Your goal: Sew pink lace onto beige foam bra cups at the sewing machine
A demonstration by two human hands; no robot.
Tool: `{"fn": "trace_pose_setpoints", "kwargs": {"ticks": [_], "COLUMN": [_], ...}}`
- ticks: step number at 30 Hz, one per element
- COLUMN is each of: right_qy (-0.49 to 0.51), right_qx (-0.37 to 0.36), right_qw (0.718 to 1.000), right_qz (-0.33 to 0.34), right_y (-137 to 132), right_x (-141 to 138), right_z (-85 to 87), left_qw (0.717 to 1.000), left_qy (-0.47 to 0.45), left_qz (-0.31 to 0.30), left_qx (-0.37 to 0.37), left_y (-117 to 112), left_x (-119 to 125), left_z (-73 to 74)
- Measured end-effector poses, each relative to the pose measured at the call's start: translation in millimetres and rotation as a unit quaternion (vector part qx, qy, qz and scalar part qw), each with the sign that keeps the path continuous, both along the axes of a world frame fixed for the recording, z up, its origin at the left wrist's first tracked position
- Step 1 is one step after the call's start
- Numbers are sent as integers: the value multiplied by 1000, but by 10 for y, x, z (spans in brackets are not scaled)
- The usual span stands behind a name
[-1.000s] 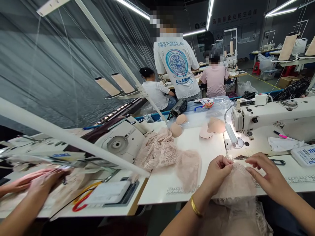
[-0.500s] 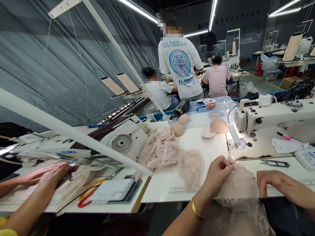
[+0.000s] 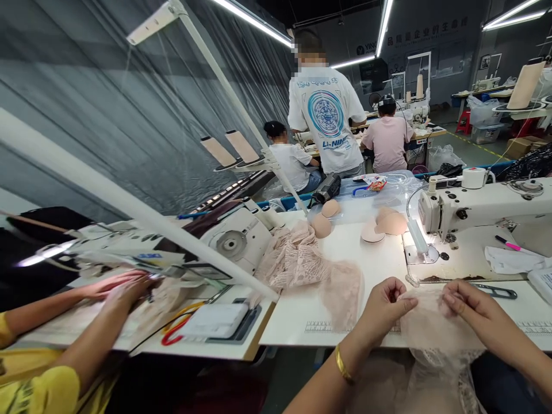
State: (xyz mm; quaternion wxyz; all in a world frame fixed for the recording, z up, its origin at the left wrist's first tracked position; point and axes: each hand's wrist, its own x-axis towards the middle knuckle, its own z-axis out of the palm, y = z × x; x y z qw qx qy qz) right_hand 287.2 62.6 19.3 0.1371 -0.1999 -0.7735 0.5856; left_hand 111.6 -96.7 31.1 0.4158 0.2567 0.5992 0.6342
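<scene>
My left hand (image 3: 382,310), with a gold bangle at the wrist, is closed in a pinch on the left edge of a pale pink lace piece (image 3: 425,322). My right hand (image 3: 470,307) grips the same lace at its right side, fingers curled. The lace lies over the front edge of the white sewing table (image 3: 371,264) and hangs down toward my lap. A white sewing machine (image 3: 478,204) stands just behind my hands, its lamp lit over the needle plate. More pink lace (image 3: 302,261) is heaped to the left on the table.
Several foam bra cups (image 3: 383,224) lie at the table's back. Small black snips (image 3: 495,291) and a pink pen (image 3: 509,244) lie right of the needle. At left, a co-worker's hands (image 3: 125,290) in yellow sleeves work at another machine (image 3: 233,241). Three people are further back.
My right hand came back from the right and took hold of the lace beside my left hand. The view shifted up and to the left slightly. The co-worker's hands kept moving.
</scene>
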Motion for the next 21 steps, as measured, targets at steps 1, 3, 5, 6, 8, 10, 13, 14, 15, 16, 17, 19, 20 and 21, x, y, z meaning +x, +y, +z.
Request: {"fn": "trace_pose_setpoints", "kwargs": {"ticks": [1, 3, 5, 6, 8, 10, 13, 14, 15, 16, 17, 19, 20, 21], "right_qy": [-4, -14, -19, -18, -15, -18, -34, -42, -52, -60, -63, -64, -63, -62], "right_qx": [-29, -81, -141, -173, -220, -217, -123, -88, -59, -38, -26, -15, -13, -11], "right_qw": [1000, 996, 989, 984, 975, 976, 992, 995, 997, 997, 998, 998, 998, 997], "right_qz": [10, 35, 49, 48, 34, 15, -5, -4, 1, 6, 8, 17, 29, 41], "right_y": [2, -9, -19, -13, 30, 117, 303, 369, 432, 488, 534, 585, 588, 579], "right_x": [0, -5, -27, -48, -118, -226, -411, -461, -501, -530, -546, -551, -544, -534], "right_z": [23, 70, 110, 123, 120, 63, -139, -228, -319, -406, -485, -602, -636, -655], "left_qw": [1000, 999, 998, 997, 996, 988, 920, 872, 846, 829, 812, 778, 763, 750], "left_qy": [1, -10, -32, -41, -18, 89, 366, 452, 479, 489, 494, 489, 483, 474], "left_qz": [0, -14, -41, -54, -90, -127, -65, 3, 55, 94, 131, 194, 218, 237], "left_qx": [17, 48, 43, 28, -2, -25, -122, -189, -227, -253, -283, -344, -371, -396], "left_y": [-20, -60, -97, -113, -129, -117, -29, 18, 68, 119, 168, 245, 271, 287], "left_x": [-2, 9, 15, 1, -96, -321, -914, -1162, -1420, -1678, -1924, -2346, -2512, -2646], "left_z": [11, 33, 56, 69, 105, 162, 287, 333, 374, 408, 431, 434, 415, 385]}}
